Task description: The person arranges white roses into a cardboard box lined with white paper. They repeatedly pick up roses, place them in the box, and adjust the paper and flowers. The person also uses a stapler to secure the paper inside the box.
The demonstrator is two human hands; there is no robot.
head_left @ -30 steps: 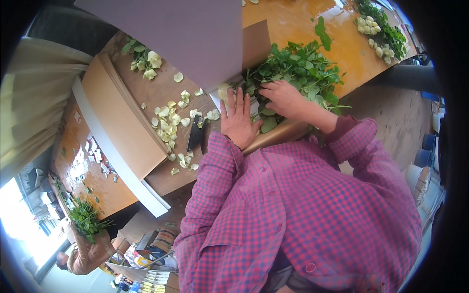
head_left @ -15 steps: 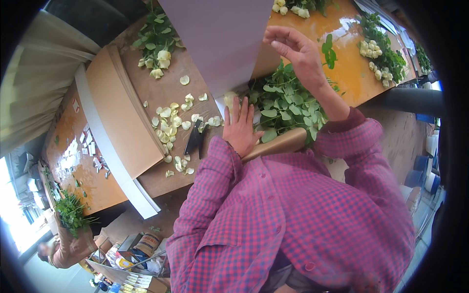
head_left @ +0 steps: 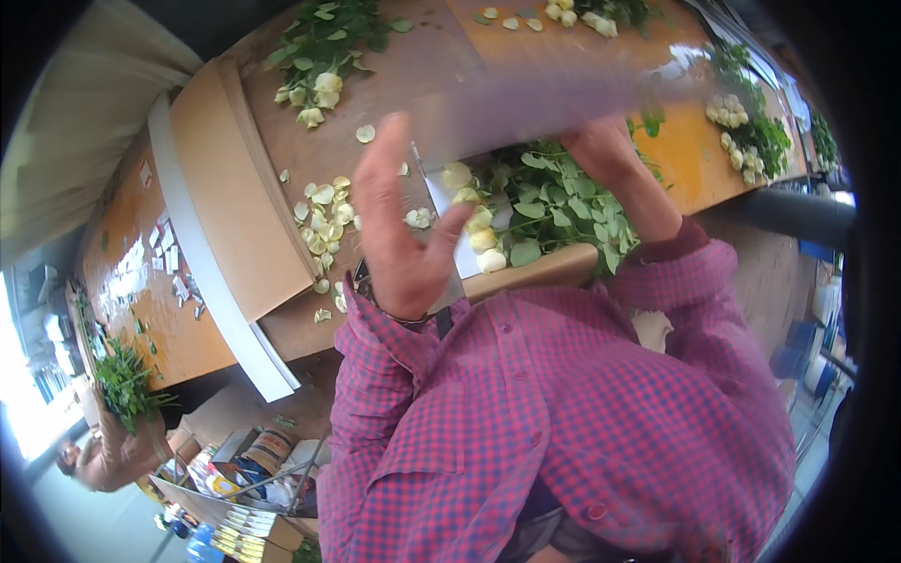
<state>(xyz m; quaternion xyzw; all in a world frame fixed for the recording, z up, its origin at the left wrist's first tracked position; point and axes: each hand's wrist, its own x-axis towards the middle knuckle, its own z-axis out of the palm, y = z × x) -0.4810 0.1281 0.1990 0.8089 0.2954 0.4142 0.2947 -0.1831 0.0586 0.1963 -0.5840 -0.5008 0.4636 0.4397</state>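
My left hand (head_left: pixel 405 230) is raised over the table, fingers extended and thumb apart, with nothing in it. A smeared lilac sheet of paper (head_left: pixel 554 108) sweeps across above the flowers. My right hand (head_left: pixel 610 150) is at the sheet's lower right edge, closed on it, its fingertips hidden behind the blur. Below lies a bunch of cream roses (head_left: pixel 483 235), heads to the left and green leaves (head_left: pixel 558 202) to the right, on a white sheet (head_left: pixel 441 197). A brown cardboard piece (head_left: pixel 535 270) runs between the bunch and my body.
Loose petals (head_left: pixel 324 220) are scattered left of my left hand. Brown cardboard sheets (head_left: pixel 225 178) are stacked farther left. More roses lie at the far left (head_left: pixel 324 89) and far right (head_left: pixel 737 122). A person (head_left: pixel 117 450) holds greenery at the lower left.
My left hand has lifted off the bunch, uncovering the rose heads. The lilac sheet, upright before, has swung down and to the right; my right hand has lowered with it.
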